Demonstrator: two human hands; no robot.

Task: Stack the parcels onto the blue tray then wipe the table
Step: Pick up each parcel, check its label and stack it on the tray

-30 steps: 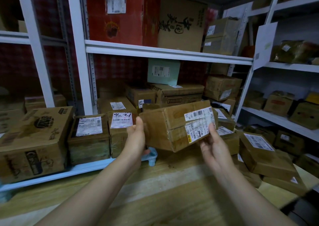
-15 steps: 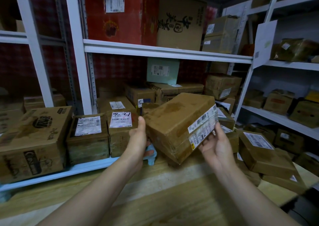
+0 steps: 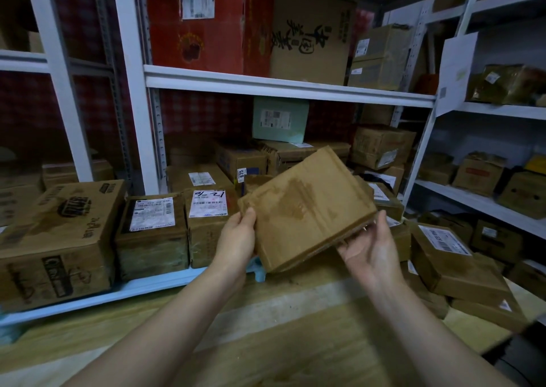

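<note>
A brown cardboard parcel (image 3: 304, 206) is held tilted in the air above the wooden table (image 3: 295, 342), its plain stained face towards me. My left hand (image 3: 237, 239) grips its left edge, thumb on the front. My right hand (image 3: 369, 247) supports its lower right corner from beneath, fingers curled under it. The blue tray (image 3: 118, 290) runs along the table's far left edge and bears several labelled parcels, among them a big box (image 3: 56, 239) and two smaller ones (image 3: 152, 233). More parcels (image 3: 455, 268) lie piled on the table's right side.
White metal shelving (image 3: 266, 85) full of boxes stands behind the table and continues along the right wall (image 3: 487, 203). A red carton (image 3: 204, 20) and a brown carton (image 3: 310, 32) sit on the upper shelf. The table's right corner (image 3: 502, 336) drops off near a dark object.
The parcel has been turned over in both hands: its labelled side, which faced me, has rolled down and out of sight, leaving the plain face up. The hands stayed roughly in place.
</note>
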